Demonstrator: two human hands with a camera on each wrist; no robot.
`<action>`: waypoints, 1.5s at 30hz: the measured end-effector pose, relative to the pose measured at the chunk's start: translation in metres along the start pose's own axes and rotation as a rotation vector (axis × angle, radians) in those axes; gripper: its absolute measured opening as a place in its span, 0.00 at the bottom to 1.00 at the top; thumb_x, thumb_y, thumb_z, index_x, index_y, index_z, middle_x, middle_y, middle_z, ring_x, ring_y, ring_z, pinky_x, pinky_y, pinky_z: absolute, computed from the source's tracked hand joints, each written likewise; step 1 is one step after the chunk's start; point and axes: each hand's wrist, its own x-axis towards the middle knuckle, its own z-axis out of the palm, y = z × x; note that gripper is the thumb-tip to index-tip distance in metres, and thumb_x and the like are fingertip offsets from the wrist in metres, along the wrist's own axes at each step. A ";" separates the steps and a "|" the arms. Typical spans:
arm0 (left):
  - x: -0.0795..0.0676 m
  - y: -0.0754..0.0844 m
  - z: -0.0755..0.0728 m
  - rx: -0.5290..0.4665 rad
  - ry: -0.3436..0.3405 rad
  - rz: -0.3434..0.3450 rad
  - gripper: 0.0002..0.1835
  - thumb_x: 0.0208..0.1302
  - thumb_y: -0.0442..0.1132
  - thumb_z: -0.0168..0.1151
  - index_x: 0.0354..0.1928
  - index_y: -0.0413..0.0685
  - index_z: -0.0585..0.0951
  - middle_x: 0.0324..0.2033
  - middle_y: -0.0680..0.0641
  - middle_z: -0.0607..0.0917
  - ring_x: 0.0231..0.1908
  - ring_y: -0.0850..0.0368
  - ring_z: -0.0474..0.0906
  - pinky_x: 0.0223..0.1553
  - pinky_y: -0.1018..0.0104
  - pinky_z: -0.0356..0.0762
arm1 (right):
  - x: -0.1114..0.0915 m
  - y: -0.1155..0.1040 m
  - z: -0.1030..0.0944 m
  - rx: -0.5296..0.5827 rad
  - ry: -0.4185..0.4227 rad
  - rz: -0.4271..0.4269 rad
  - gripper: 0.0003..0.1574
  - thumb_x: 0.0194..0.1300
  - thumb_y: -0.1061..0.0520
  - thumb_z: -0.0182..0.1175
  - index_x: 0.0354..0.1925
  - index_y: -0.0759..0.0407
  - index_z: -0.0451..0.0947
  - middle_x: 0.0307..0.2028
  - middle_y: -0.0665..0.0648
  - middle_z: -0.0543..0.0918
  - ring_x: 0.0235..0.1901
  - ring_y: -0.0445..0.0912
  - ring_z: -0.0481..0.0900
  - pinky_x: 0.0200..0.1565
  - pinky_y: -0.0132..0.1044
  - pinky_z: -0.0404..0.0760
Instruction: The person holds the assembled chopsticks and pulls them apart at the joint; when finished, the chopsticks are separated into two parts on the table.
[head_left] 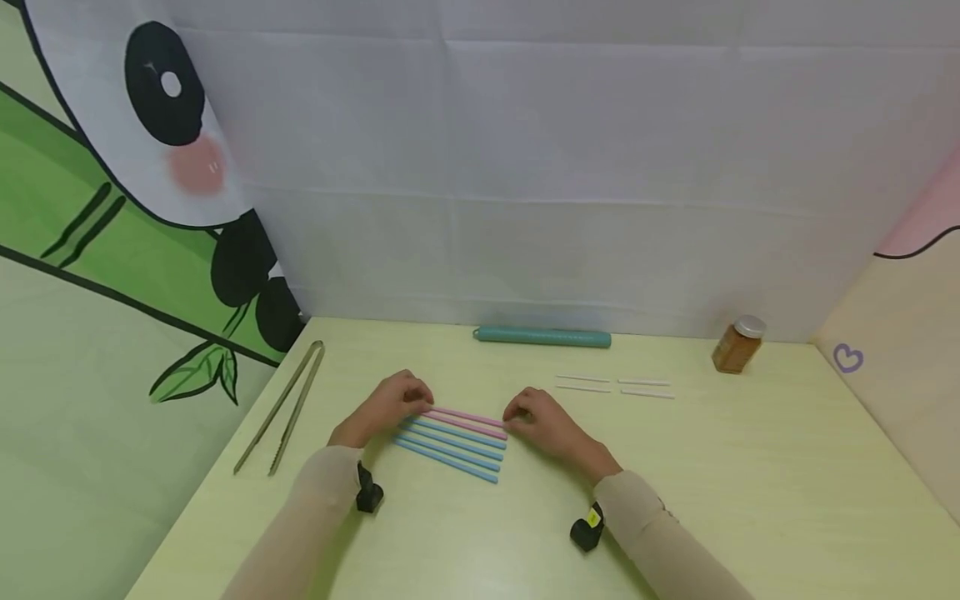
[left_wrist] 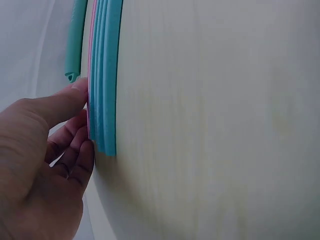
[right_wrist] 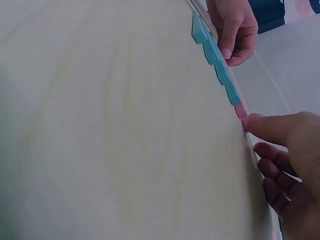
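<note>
Several blue sticks [head_left: 446,461] and two pink sticks [head_left: 468,416] lie side by side in a slanted row on the table, the pink ones on the far side. My left hand [head_left: 392,406] pinches the left end of the farthest pink stick between thumb and fingers; the other fingers curl beside the row in the left wrist view. At the opposite end, my right hand [head_left: 551,425] pinches the same pink stick, its thumb [right_wrist: 262,126] on the tip in the right wrist view. The right index finger is mostly hidden behind that thumb.
Metal tongs [head_left: 298,408] lie at the table's left side. A teal cylinder [head_left: 543,337] with an end loop lies along the back edge. Several thin white sticks [head_left: 647,394] lie right of centre. A brown-filled jar [head_left: 738,343] with a silvery lid stands back right.
</note>
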 end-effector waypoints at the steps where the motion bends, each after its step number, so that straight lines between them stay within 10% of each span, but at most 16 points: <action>1: 0.001 0.000 0.000 0.002 -0.002 -0.002 0.03 0.63 0.37 0.63 0.35 0.47 0.83 0.35 0.48 0.76 0.37 0.56 0.73 0.44 0.60 0.73 | 0.000 0.000 0.001 -0.012 -0.004 -0.004 0.03 0.65 0.54 0.62 0.37 0.51 0.81 0.39 0.48 0.77 0.43 0.43 0.74 0.50 0.41 0.74; 14: 0.006 0.005 -0.004 0.022 0.000 0.018 0.03 0.65 0.37 0.61 0.33 0.49 0.80 0.32 0.52 0.80 0.34 0.60 0.74 0.40 0.62 0.74 | 0.000 -0.005 -0.003 -0.039 0.037 0.026 0.03 0.66 0.56 0.61 0.39 0.51 0.81 0.40 0.47 0.80 0.43 0.42 0.75 0.49 0.40 0.76; 22: 0.011 0.035 -0.009 0.067 -0.002 0.096 0.04 0.65 0.34 0.60 0.40 0.44 0.81 0.33 0.50 0.81 0.34 0.60 0.74 0.39 0.64 0.75 | 0.003 -0.011 -0.017 0.090 0.064 0.075 0.06 0.67 0.58 0.59 0.43 0.52 0.79 0.35 0.48 0.82 0.33 0.40 0.75 0.38 0.31 0.77; 33: 0.023 0.090 0.013 0.167 -0.069 0.259 0.04 0.64 0.34 0.61 0.39 0.43 0.83 0.30 0.50 0.79 0.31 0.62 0.73 0.35 0.71 0.73 | 0.003 -0.023 -0.029 -0.041 0.088 -0.014 0.05 0.65 0.58 0.62 0.40 0.55 0.83 0.37 0.51 0.83 0.35 0.40 0.76 0.40 0.33 0.79; 45: 0.034 0.107 0.030 0.152 -0.035 0.294 0.03 0.65 0.35 0.61 0.37 0.45 0.82 0.30 0.51 0.79 0.31 0.62 0.73 0.35 0.72 0.74 | -0.004 -0.019 -0.041 -0.053 0.121 -0.072 0.05 0.65 0.59 0.61 0.39 0.56 0.82 0.35 0.50 0.82 0.32 0.40 0.74 0.37 0.31 0.77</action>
